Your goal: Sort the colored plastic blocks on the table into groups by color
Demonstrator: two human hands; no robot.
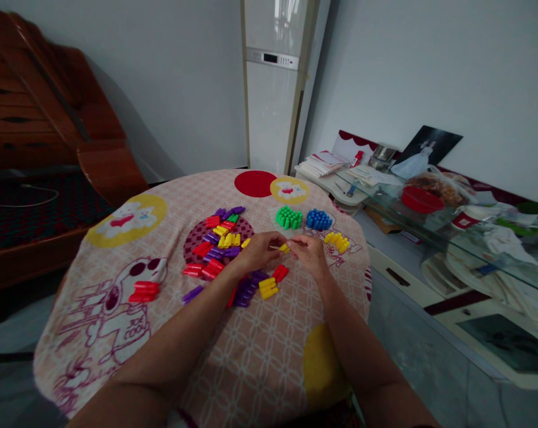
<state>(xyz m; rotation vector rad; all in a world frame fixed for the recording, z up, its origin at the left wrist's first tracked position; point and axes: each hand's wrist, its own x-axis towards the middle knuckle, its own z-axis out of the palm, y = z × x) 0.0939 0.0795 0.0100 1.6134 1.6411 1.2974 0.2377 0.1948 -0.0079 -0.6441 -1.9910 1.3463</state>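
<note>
My left hand (256, 251) and my right hand (311, 254) meet over the middle of the round table (269, 356). Between their pinched fingertips is a small yellow tube bead (285, 248) on a thin pale stick that both hands grip. Loose red, purple and yellow tube beads (219, 241) lie scattered to the left of and under my hands. Just behind my hands stand sorted clusters: green beads (289, 217), blue beads (318, 219) and yellow beads (337, 241).
The table wears a pink cartoon-print cloth. A wooden bench (41, 148) stands at the left, a tall white air conditioner (273, 83) behind, and a cluttered glass sideboard (429, 220) with a red bowl (422, 199) at the right.
</note>
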